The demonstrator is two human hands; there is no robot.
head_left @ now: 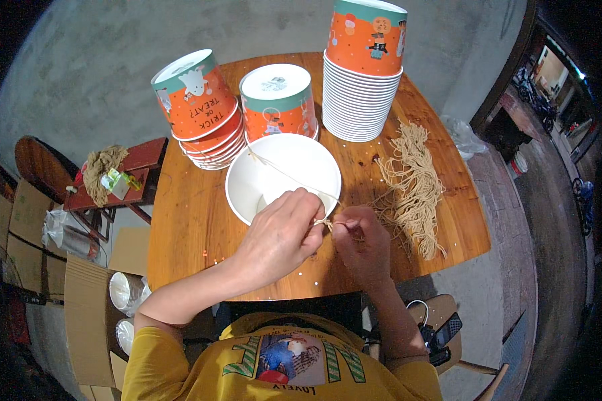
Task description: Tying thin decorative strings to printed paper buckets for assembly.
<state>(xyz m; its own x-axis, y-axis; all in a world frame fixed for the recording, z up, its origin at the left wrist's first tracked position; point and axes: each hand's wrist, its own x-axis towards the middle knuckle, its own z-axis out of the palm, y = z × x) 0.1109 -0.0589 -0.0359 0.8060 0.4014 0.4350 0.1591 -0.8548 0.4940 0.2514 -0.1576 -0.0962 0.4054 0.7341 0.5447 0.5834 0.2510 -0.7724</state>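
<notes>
A white-lined paper bucket sits in front of me with its mouth tilted up toward me. A thin tan cord runs from its far left rim across the opening to its near right rim. My left hand is closed at that near right rim, fingers pinching the cord. Close beside it, my right hand is closed too, gripping the cord near what looks like a knot or loop. The fingers partly hide the cord there. A loose bundle of tan cords lies right of my right hand.
Behind the bucket stand a left stack of orange paper buckets, an upside-down bucket and a tall stack, all on the wooden table. A red bench holds more cord at left. A phone rests on a stool at lower right.
</notes>
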